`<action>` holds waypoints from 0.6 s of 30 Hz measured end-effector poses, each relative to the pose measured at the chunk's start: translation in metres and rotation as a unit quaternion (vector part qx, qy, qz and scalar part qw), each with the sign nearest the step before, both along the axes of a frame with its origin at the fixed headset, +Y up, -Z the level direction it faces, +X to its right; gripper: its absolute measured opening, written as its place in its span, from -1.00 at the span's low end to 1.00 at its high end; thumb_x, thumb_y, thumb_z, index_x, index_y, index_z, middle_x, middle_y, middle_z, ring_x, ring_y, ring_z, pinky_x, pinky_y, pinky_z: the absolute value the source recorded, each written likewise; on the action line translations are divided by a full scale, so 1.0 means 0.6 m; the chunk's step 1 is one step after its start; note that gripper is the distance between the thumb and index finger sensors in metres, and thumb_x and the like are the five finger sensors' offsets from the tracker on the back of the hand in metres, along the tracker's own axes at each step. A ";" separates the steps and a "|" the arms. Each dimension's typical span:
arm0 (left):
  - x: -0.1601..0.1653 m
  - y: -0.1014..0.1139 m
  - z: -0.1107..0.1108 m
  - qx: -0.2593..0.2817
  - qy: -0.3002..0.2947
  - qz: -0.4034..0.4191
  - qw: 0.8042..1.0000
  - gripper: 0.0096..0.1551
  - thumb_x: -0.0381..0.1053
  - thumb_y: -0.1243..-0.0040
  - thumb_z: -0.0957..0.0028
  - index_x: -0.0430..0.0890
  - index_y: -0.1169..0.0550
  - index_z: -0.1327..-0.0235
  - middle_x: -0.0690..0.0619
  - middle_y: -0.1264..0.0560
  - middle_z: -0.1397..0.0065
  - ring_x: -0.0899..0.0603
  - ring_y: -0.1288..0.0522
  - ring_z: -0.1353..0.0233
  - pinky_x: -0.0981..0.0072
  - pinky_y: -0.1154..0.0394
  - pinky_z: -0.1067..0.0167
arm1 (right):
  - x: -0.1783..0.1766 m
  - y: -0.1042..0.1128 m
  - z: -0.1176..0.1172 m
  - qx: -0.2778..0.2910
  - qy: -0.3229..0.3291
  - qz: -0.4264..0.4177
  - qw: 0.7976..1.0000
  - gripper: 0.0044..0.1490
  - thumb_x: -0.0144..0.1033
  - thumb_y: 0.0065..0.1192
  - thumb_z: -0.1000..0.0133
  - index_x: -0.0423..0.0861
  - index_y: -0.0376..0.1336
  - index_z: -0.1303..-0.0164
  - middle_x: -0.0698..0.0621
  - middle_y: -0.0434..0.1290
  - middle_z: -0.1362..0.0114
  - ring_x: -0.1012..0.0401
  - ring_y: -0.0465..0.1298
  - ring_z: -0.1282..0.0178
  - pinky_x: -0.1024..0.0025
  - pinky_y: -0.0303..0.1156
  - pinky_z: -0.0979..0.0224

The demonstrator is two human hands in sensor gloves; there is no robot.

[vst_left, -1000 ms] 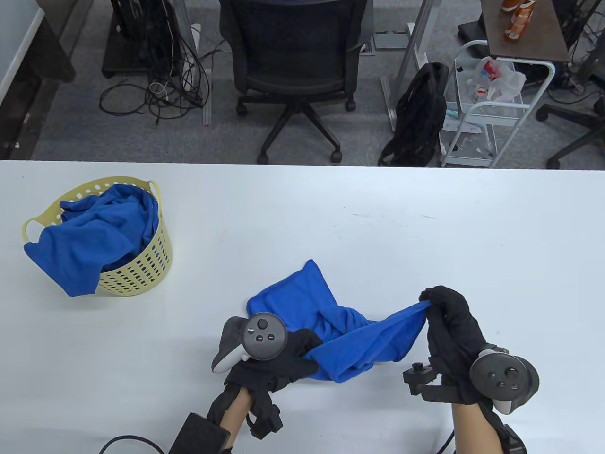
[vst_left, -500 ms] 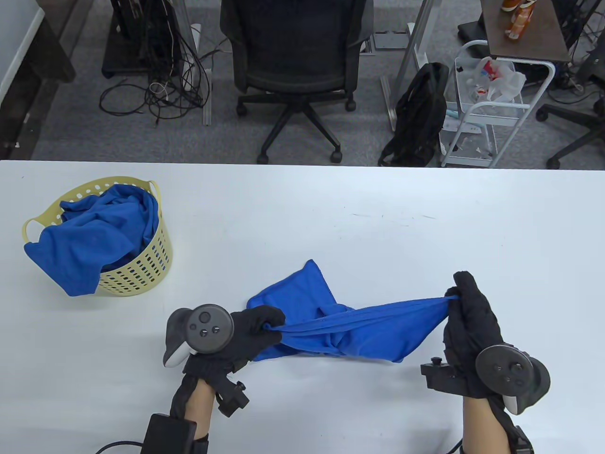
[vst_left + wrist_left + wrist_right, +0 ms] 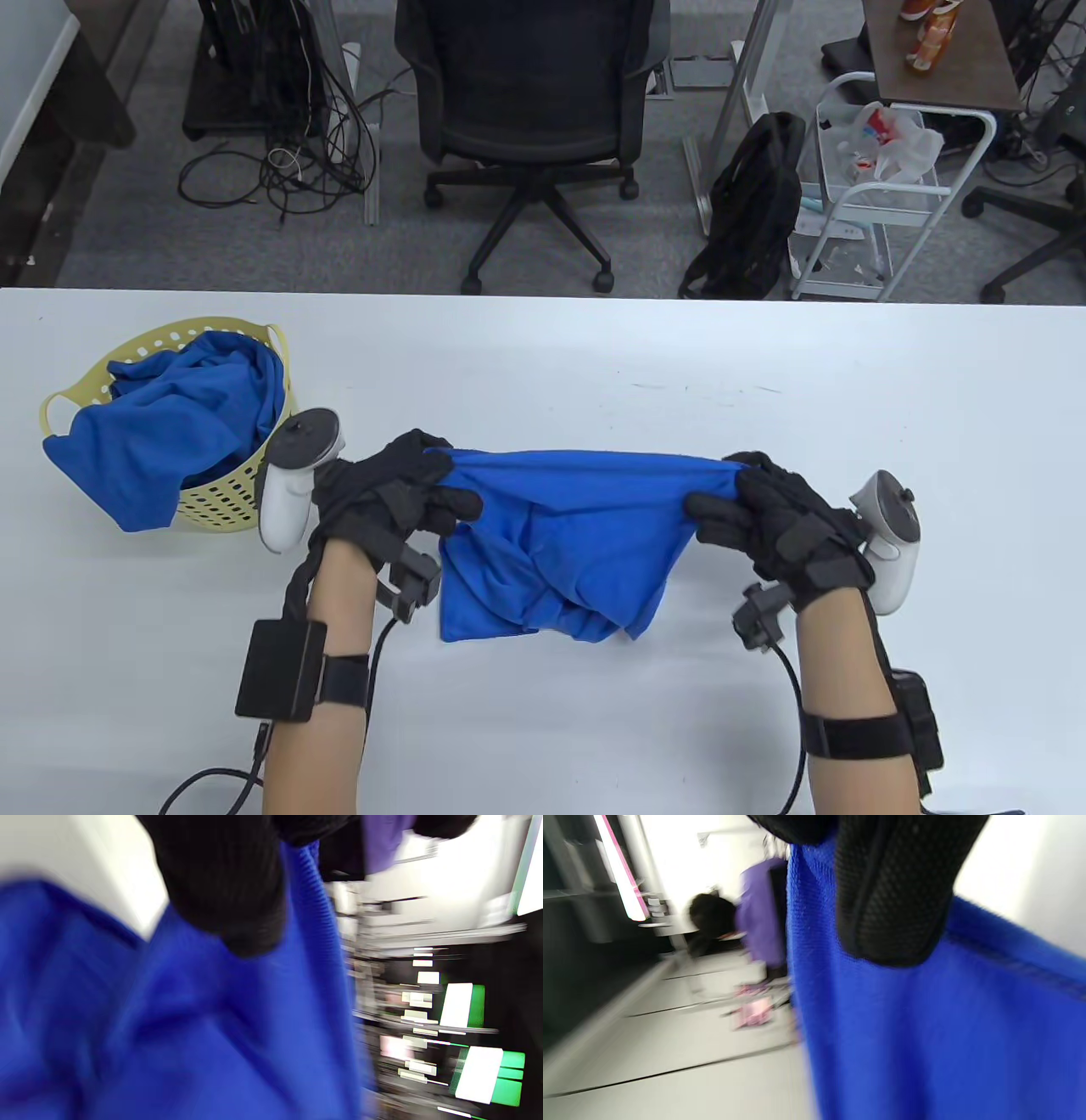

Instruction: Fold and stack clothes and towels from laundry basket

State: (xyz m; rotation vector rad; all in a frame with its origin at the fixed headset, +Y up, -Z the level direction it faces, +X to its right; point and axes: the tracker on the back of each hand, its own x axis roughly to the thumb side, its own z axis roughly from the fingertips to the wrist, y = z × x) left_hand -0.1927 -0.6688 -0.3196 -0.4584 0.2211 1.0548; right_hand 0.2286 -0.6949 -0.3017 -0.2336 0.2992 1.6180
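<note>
Since half a second ago, both our hands have swung up and away from us, and the blue towel point(image 3: 551, 543), then twisted low between them, now hangs as a spread sheet.

Item: blue towel. Its top edge runs taut from hand to hand above the white table point(image 3: 764, 382); the rest droops in loose folds toward us, the lower part bunched. We cannot tell whether its lowest fold touches the table.

Item: our left hand point(image 3: 390, 492). Fingers curled over the towel's left upper corner, pinching it. In the left wrist view a gloved fingertip point(image 3: 237, 908) presses on the cloth, though that picture is blurred.

Item: our right hand point(image 3: 772, 522). Fingers curled on the right upper corner, pinching it. The right wrist view shows a gloved fingertip point(image 3: 895, 899) clamped on the hemmed edge.

Item: yellow laundry basket point(image 3: 246, 492). It stands at the table's left, just beside our left hand's tracker, and holds another blue cloth point(image 3: 170, 416) that spills over its near rim.

Item: black office chair point(image 3: 530, 110), beyond the table's far edge.
</note>
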 end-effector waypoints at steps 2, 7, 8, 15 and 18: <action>0.018 0.026 -0.040 0.147 0.114 -0.107 0.977 -0.51 -0.14 -0.03 -0.40 -0.25 -0.24 -0.50 -0.35 -0.41 -0.55 -0.19 -0.68 -0.36 0.36 -0.74 -0.20 | -0.023 0.034 -0.040 0.091 -0.046 0.140 0.985 -0.50 -0.55 -0.18 -0.34 -0.44 0.10 -0.44 -0.64 0.10 -0.56 -0.20 0.40 -0.46 -0.09 0.40 -0.39; 0.038 0.256 -0.022 0.635 0.093 -0.034 0.766 -0.56 -0.09 -0.03 -0.30 0.10 -0.22 -0.40 -0.05 -0.14 -0.73 -0.12 -0.38 -0.66 0.17 -0.43 -0.50 | -0.054 0.279 -0.009 0.592 -0.157 0.250 0.750 -0.51 -0.46 -0.20 -0.27 -0.19 0.06 -0.43 -0.29 -0.04 -0.70 -0.02 0.24 -0.63 -0.09 0.03 -0.54; 0.033 0.279 -0.006 0.655 0.087 -0.011 0.751 -0.55 -0.08 -0.03 -0.31 0.12 -0.21 -0.40 -0.02 -0.12 -0.74 -0.10 -0.35 -0.69 0.17 -0.38 -0.54 | -0.050 0.299 0.008 0.624 -0.158 0.254 0.722 -0.51 -0.44 -0.21 -0.28 -0.14 0.05 -0.44 -0.24 -0.07 -0.72 0.02 0.20 -0.66 -0.07 -0.01 -0.57; 0.003 0.215 0.058 0.652 -0.016 -0.131 0.747 -0.54 -0.04 -0.14 -0.25 0.17 -0.31 -0.38 0.01 -0.18 -0.74 -0.09 -0.39 -0.67 0.15 -0.40 -0.52 | -0.010 0.232 0.075 0.638 -0.073 0.298 0.706 -0.51 -0.39 -0.18 -0.29 -0.07 0.09 -0.45 -0.11 -0.01 -0.74 -0.01 0.16 -0.70 -0.08 -0.06 -0.60; 0.004 0.085 0.064 0.507 -0.055 -0.199 0.837 -0.53 -0.04 -0.16 -0.26 0.14 -0.34 -0.42 -0.04 -0.29 -0.71 -0.14 -0.48 -0.62 0.09 -0.45 -0.48 | 0.012 0.122 0.057 0.472 0.049 0.327 0.817 -0.51 -0.42 -0.11 -0.31 -0.12 0.17 -0.47 -0.19 0.11 -0.73 -0.09 0.26 -0.65 -0.13 0.03 -0.58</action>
